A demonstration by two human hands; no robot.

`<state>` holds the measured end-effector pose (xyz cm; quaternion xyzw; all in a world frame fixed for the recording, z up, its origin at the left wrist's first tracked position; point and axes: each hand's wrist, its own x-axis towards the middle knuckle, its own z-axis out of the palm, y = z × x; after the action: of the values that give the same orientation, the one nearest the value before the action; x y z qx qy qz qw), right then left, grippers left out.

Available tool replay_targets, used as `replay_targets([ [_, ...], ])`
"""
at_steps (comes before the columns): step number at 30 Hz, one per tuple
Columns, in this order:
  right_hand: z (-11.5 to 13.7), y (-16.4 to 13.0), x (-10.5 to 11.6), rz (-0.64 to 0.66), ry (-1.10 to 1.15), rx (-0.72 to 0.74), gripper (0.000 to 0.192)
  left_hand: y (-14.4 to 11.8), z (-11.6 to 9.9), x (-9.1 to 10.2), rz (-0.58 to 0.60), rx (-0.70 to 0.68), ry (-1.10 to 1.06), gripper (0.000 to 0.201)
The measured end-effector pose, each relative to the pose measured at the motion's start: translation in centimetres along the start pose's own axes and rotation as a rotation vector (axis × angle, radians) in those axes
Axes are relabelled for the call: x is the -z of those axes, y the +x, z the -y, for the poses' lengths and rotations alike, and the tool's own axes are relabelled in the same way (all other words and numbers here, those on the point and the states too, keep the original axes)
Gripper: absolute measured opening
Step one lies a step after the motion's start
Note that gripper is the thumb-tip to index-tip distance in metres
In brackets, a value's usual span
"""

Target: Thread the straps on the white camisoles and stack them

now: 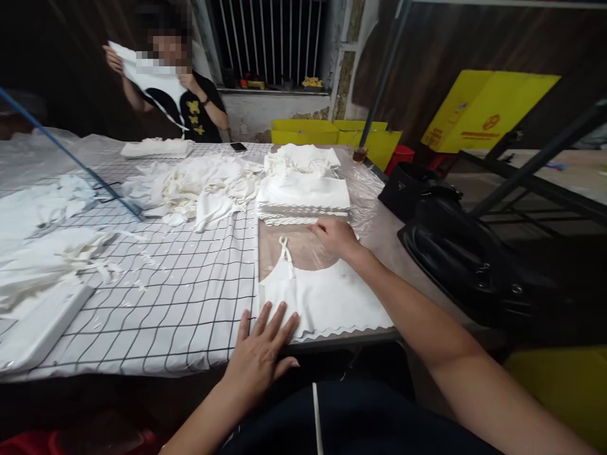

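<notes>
A white camisole (332,297) lies flat at the table's front edge, its wavy hem toward me. One thin strap (284,249) stretches away from its left side. My left hand (263,344) rests with spread fingers on the garment's lower left part. Beyond the neckline, my right hand (334,235) is closed, with thumb and forefinger together; whatever it may pinch is too small to make out. Its forearm crosses over the camisole's right side and hides part of it. Just past my right hand is a stack of folded white garments (303,196) with wavy edges.
Loose white garments (203,183) are heaped on the checked tablecloth (190,297). Across the table a person (203,104) holds up a white garment. A black bag (455,246) sits at the right edge. Yellow boxes (303,131) stand behind. A blue pole (71,155) slants at left.
</notes>
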<state>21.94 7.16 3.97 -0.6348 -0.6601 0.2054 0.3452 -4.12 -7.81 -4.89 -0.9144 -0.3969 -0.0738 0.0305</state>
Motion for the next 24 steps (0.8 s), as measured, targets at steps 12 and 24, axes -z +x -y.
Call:
replay_targets([
  [12,-7.0,-18.2,0.0,-0.064,-0.323,0.203,0.029,23.0,-2.7,2.8,0.019,0.216,-0.528,0.023],
  [24,-6.2,-18.7,-0.1,-0.065,-0.316,0.153,0.031,32.6,-2.9,4.1,0.447,0.582,-1.591,0.018],
])
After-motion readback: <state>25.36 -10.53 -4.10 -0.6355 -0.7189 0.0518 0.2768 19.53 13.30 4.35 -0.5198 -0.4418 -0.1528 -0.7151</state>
